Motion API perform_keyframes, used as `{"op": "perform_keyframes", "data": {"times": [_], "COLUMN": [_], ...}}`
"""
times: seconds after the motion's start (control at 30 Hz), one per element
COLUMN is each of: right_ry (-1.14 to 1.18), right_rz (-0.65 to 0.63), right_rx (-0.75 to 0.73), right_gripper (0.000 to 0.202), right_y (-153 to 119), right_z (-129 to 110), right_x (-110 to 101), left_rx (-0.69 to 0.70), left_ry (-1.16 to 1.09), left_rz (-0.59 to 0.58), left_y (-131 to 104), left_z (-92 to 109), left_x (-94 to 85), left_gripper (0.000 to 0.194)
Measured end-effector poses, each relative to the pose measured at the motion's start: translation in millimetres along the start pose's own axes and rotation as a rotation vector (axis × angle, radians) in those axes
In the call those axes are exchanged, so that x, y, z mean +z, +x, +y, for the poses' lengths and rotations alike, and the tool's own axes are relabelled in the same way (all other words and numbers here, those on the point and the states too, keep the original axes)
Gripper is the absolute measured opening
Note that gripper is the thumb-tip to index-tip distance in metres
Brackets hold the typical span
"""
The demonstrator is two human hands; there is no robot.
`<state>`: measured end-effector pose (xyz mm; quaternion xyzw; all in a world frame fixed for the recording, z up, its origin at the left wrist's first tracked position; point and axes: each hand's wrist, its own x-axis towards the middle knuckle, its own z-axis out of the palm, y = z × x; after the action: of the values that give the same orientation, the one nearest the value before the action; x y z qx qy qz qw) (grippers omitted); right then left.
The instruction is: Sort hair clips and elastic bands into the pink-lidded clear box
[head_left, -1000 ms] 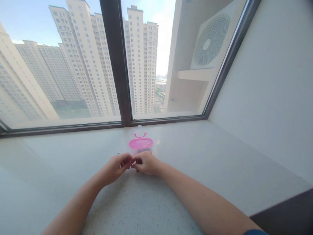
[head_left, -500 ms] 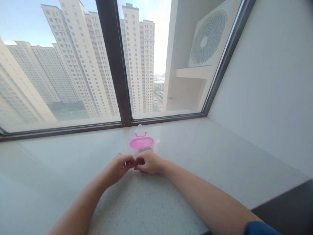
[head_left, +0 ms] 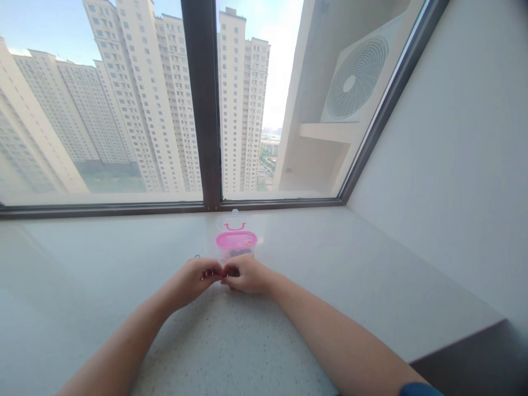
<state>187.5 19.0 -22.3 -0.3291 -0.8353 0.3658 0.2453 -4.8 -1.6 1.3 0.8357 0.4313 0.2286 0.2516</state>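
Observation:
My left hand [head_left: 203,276] and my right hand [head_left: 244,274] meet fingertip to fingertip just above the speckled white sill [head_left: 231,341]. Both are closed in a pinch, and whatever lies between the fingertips is too small to make out. Right behind them stands a small clear box with a pink rim [head_left: 236,240] and dark contents, its lower front partly hidden by my right hand. Its clear lid [head_left: 234,223], with a pink handle, is open toward the window. A small dark ring [head_left: 197,256] lies just behind my left hand, partly covered by it.
A dark window frame [head_left: 165,209] runs along the back of the sill, with a thick upright bar [head_left: 205,110] near the middle. A white wall [head_left: 445,181] rises on the right. The sill ends at a dark area [head_left: 474,357] at lower right.
The whole view has tilted and shifted slightly. My hands remain pinched together in front of the box; more of the ring is now hidden behind my left hand.

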Motion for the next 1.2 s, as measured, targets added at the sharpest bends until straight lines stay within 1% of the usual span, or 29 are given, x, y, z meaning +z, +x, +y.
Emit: {"op": "perform_keyframes", "data": {"times": [0.23,0.37,0.53,0.67,0.77,0.83,0.97,1.07,1.2], "right_ry": [-0.070,-0.073,-0.015,0.020,0.093,0.158,0.256,0.250,0.228], "right_rz": [0.026,0.009,-0.060,-0.060,-0.047,-0.040,-0.029,-0.029,-0.037], "right_rx": [-0.019,-0.043,-0.002,0.018,0.050,0.074,0.092,0.084,0.075], "right_gripper": [0.010,0.013,0.018,0.019,0.018,0.017,0.016,0.015,0.015], "right_y": [1.5,1.0,1.8,2.1,1.5,1.1,1.2,1.4,1.4], "right_z": [0.0,-1.3,-1.9,-0.4,1.2,2.3,4.1,4.1,2.9], "right_x": [2.1,1.4,0.1,0.7,1.6,2.1,2.6,2.7,2.6], "left_rx": [-0.002,-0.014,-0.032,-0.042,-0.057,-0.066,-0.094,-0.129,-0.164], "left_ry": [-0.018,-0.045,-0.079,-0.110,-0.135,-0.149,-0.155,-0.154,-0.263], "left_rz": [0.034,0.068,0.111,0.144,0.176,0.174,0.127,0.116,0.109], "left_y": [-0.3,-1.1,-0.1,1.0,1.7,1.9,1.6,1.6,2.1], "left_z": [0.0,3.0,4.3,1.8,-0.1,-0.1,1.3,1.0,-1.5], "left_x": [-2.1,-4.3,-4.4,-4.0,-4.3,-4.2,-1.6,2.0,6.1], "left_gripper": [0.019,0.019,0.019,0.019,0.018,0.018,0.016,0.015,0.015]}}
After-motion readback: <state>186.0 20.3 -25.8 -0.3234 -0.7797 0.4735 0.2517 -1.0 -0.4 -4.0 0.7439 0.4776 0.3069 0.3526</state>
